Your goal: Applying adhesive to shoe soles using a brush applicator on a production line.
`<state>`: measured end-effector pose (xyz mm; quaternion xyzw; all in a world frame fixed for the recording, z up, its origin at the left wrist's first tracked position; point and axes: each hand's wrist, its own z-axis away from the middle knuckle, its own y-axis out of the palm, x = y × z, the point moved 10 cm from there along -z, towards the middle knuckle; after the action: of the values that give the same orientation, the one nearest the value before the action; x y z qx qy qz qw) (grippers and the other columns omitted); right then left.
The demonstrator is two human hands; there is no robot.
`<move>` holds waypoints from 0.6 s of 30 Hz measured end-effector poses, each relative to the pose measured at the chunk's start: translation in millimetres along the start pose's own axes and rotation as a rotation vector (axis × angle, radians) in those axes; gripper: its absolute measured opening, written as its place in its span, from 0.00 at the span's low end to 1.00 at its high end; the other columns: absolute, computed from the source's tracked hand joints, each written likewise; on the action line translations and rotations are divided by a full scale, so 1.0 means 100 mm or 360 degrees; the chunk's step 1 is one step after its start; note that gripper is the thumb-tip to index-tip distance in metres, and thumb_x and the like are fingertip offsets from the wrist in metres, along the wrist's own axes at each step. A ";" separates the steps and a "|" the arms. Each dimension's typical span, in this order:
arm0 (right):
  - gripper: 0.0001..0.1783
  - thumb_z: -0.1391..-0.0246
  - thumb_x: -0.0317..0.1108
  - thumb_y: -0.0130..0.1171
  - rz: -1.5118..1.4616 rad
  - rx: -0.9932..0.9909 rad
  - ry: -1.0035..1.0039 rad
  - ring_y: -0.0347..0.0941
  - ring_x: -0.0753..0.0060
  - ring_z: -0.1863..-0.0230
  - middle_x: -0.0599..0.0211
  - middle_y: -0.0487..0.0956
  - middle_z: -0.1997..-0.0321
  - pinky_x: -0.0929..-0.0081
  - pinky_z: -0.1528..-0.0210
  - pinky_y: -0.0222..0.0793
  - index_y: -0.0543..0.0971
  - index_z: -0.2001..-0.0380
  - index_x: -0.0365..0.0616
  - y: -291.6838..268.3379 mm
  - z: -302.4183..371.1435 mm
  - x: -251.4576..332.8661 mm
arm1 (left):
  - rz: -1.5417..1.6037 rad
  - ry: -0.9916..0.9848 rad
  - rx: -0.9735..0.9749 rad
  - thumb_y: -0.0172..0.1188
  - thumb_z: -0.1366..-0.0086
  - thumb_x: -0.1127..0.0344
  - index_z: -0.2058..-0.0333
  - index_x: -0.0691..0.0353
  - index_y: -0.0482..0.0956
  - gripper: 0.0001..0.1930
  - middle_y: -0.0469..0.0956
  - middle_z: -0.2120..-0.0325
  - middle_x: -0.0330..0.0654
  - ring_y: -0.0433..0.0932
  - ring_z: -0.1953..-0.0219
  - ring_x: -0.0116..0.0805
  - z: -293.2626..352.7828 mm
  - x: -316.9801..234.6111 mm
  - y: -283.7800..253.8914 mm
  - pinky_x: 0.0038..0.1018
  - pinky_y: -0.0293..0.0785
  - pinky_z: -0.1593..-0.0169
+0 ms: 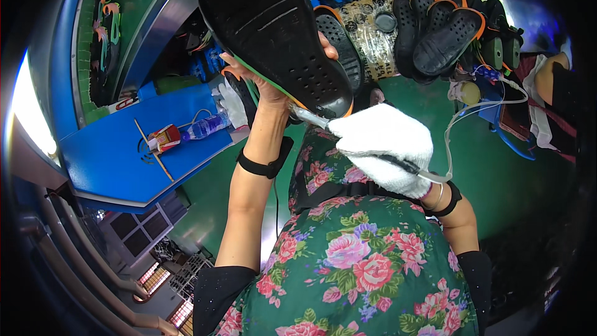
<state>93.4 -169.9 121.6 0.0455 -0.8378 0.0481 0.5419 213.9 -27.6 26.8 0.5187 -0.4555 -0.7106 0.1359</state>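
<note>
My bare left hand (268, 89) grips a large black shoe sole (283, 40) with small holes and an orange and green rim. It is raised close in front of me, its perforated face toward me, and fingers show at both sides. My right hand (387, 143), in a white knitted glove, is closed on a slim brush-like tool (311, 117). The tool's pale tip touches the lower left rim of the sole, near my left wrist. A clear tube (449, 143) runs from the tool's rear end. Another perforated black sole (341, 40) is partly hidden behind the held one.
Several black perforated soles (444, 40) overlap at the far right, beside a taped board (370, 25) bearing a round black lid (385, 22). On the left, a blue table (106, 155) carries a plastic bottle (208, 126), a red carton (165, 139) and a thin stick. Another person's arm (553, 74) shows far right.
</note>
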 end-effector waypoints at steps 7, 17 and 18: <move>0.10 0.52 0.19 0.70 -0.0107 -0.0261 0.0341 0.85 0.62 0.57 0.53 0.87 0.56 0.69 0.54 0.79 0.86 0.64 0.39 -0.26 0.13 -0.28 | 0.0029 0.0040 0.0072 0.37 0.67 0.00 0.54 0.75 0.77 0.72 0.81 0.66 0.57 0.81 0.58 0.49 0.00 0.02 0.14 0.41 0.79 0.48; 0.12 0.55 0.22 0.73 -0.0388 0.0240 -0.0009 0.86 0.61 0.60 0.58 0.88 0.58 0.68 0.58 0.80 0.88 0.64 0.43 -0.04 0.07 -0.10 | -0.0032 -0.0130 0.0272 0.43 0.60 0.04 0.40 0.70 0.69 0.70 0.79 0.59 0.59 0.83 0.60 0.50 -0.02 0.12 0.22 0.46 0.81 0.53; 0.13 0.56 0.21 0.72 -0.0095 0.0210 -0.0134 0.86 0.60 0.60 0.59 0.88 0.58 0.68 0.58 0.80 0.88 0.64 0.44 -0.07 0.05 -0.04 | -0.0024 -0.0164 0.0274 0.43 0.59 0.04 0.39 0.69 0.68 0.70 0.79 0.58 0.60 0.83 0.60 0.50 0.01 0.13 0.16 0.46 0.82 0.53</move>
<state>91.0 -177.0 116.4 0.1080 -0.8532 0.0851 0.5032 203.1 -44.6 31.0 0.4946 -0.5174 -0.6956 0.0619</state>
